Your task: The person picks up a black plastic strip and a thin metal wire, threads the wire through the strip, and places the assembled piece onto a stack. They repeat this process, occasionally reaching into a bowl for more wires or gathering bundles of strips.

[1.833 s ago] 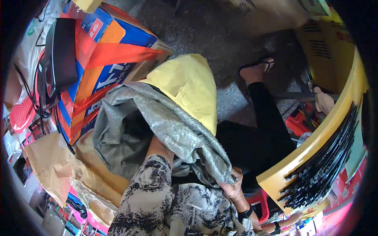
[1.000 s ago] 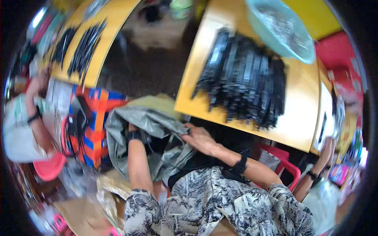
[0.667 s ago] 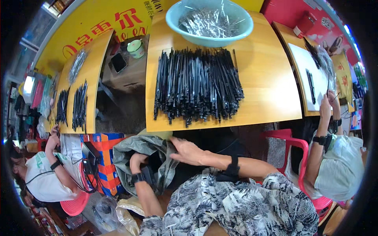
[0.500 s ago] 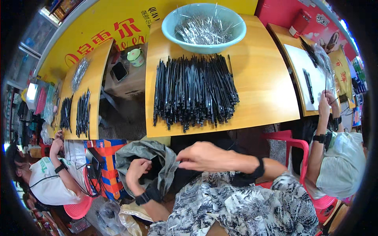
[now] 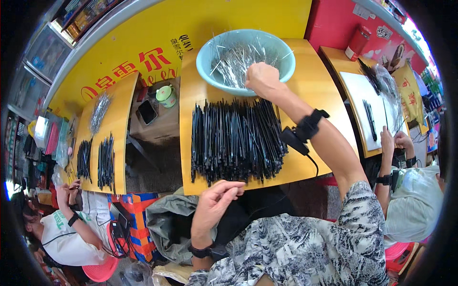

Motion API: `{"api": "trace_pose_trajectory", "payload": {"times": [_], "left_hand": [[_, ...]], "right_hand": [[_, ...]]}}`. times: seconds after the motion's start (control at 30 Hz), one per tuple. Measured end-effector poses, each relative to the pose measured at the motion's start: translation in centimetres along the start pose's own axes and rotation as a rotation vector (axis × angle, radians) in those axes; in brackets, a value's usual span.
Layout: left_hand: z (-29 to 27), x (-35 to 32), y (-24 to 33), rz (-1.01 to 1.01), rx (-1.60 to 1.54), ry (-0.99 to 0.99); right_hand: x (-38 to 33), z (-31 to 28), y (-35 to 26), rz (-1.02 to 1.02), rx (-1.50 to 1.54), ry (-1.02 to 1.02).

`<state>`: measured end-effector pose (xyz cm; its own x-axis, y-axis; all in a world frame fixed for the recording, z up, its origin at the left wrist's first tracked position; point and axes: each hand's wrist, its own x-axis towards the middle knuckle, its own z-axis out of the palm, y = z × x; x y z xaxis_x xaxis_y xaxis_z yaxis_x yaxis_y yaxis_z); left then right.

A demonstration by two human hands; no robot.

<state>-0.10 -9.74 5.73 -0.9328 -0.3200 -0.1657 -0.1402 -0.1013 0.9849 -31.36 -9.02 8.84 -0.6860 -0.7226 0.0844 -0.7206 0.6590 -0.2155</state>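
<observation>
Blue bowl [image 5: 214, 82] of clear strips [image 5: 233, 62] noted standing on the far part of the table [image 5: 315, 71]. Right hand [image 5: 263, 80] is at the bowl's near rim, to the right of its middle; its fingers are curled, and whether they grip any strips cannot be told. Left hand [image 5: 212, 207] is well apart from the bowl, on its near side, at the table's near edge; its fingers are loosely extended with nothing seen between them. A broad row of black strips [image 5: 236, 143] lies between bowl and left hand, lengthwise toward the bowl. A grey sack [image 5: 160, 217] is beyond the table edge, nearer the person than the bowl and to its left. In judgement, the work in hand is handling at the bowl: strips there cross and project over the rim, so a small, aligned pinch drawn straight up should snag least. The wrist device [image 5: 296, 138] and its cable should be kept off the black row.
</observation>
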Motion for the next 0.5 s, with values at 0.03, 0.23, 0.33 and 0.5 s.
{"api": "trace_pose_trajectory", "payload": {"times": [0.03, 0.23, 0.33, 0.5], "left_hand": [[0.5, 0.3, 0.1, 0.009, -0.048, -0.002], [1.6, 0.7, -0.7, -0.064, -0.155, -0.037], [2.1, 0.8, -0.8, -0.074, -0.138, -0.072], [2.2, 0.7, 0.4, -0.03, -0.081, -0.168]], "right_hand": [[0.6, 0.1, -0.2, 0.002, -0.004, 0.004], [2.3, 0.3, -1.1, 0.1, -0.218, -0.181], [2.9, 0.4, -1.4, 0.147, -0.214, -0.258], [4.4, 3.0, 0.7, 0.196, -0.168, -0.079]]}}
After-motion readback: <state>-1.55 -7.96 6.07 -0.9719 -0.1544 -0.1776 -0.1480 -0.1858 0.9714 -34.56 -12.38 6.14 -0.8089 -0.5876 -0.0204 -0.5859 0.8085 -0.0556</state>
